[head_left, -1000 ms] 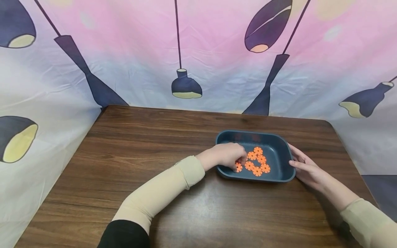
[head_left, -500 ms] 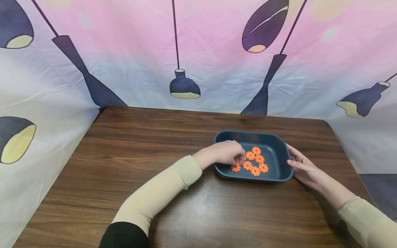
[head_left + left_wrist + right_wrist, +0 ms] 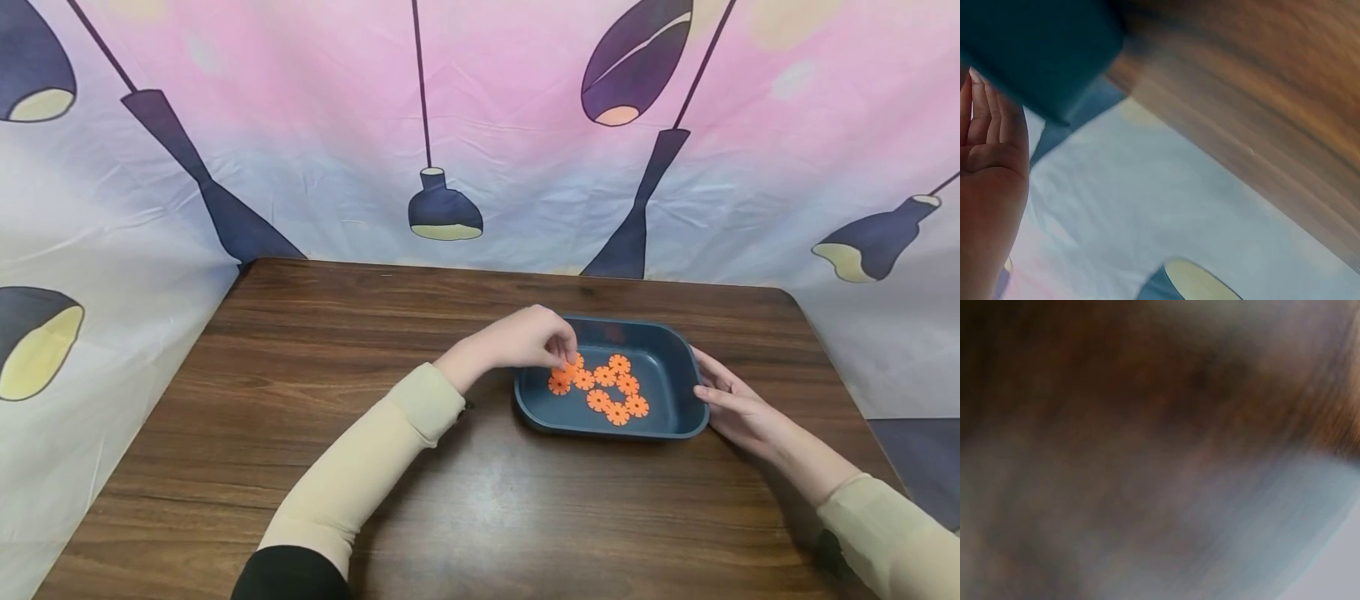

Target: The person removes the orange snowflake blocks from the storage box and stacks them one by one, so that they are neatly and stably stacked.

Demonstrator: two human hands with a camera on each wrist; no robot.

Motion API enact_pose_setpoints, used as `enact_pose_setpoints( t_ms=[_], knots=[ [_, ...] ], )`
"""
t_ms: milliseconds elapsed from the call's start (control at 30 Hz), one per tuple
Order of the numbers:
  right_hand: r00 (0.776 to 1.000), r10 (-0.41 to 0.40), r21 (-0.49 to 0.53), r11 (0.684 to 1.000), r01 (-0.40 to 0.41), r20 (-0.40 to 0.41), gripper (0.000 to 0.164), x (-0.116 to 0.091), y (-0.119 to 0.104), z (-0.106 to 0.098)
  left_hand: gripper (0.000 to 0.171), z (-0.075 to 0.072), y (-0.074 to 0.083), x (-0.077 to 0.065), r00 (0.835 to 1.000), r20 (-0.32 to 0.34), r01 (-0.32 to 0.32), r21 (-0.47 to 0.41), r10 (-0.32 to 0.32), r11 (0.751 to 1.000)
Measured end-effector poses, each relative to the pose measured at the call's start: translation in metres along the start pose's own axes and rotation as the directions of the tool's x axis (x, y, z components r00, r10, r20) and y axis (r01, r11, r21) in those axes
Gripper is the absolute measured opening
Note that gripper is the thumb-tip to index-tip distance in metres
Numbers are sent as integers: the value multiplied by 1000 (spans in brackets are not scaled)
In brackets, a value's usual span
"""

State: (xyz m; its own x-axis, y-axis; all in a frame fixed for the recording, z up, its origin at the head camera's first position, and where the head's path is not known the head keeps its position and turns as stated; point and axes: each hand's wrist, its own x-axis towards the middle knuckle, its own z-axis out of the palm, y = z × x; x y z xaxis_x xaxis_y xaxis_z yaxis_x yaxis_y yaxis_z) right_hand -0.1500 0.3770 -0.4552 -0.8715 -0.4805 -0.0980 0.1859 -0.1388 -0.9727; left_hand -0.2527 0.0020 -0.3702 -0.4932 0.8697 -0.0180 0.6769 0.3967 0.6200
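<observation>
A dark blue rectangular bin (image 3: 678, 417) stands on the table, with several orange notched plastic discs (image 3: 617, 414) lying on its floor. Over the bin's left end, my left hand (image 3: 528, 337) pinches an orange disc in its bent fingertips; that disc looks blurred, and other discs lie just below it. My right hand (image 3: 738, 410) grips the bin's right end, thumb at the rim and fingers along the outer wall. In the left wrist view the left hand (image 3: 991, 144) shows at the left edge beside the bin (image 3: 1041, 56). The right wrist view is too blurred to show that hand.
The brown wood-grain table (image 3: 315, 358) extends to the left and front of the bin. Behind it hangs a cloth backdrop (image 3: 337, 167) printed with lamps.
My left hand has risen and moved back and left from the discs, lifting a disc. The right hand keeps its grip on the bin, which stays in place.
</observation>
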Motion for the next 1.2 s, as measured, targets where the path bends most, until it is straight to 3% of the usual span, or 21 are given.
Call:
enact_pose_setpoints(
  t_ms=[233,433,733,933,1200],
  knots=[
    [1000,-13,28,1000,12,23,58,1,0,0,6,-26,-12,-28,994,-106,23,-108,-35,994],
    [998,-29,62,998,26,52,59,0,-1,-1,7,-36,-30,-55,984,-140,82,-179,-108,980],
    [997,-26,70,997,21,66,59,1,-2,-2,8,-29,-60,-84,975,-112,163,-234,-194,958],
    [996,-43,84,996,37,78,60,2,-2,-3,8,-21,-70,-90,966,-67,227,-231,-248,946],
    [1000,-12,48,999,11,29,57,1,-1,-1,8,-14,-75,-96,952,-24,295,-205,-307,933]
  ],
)
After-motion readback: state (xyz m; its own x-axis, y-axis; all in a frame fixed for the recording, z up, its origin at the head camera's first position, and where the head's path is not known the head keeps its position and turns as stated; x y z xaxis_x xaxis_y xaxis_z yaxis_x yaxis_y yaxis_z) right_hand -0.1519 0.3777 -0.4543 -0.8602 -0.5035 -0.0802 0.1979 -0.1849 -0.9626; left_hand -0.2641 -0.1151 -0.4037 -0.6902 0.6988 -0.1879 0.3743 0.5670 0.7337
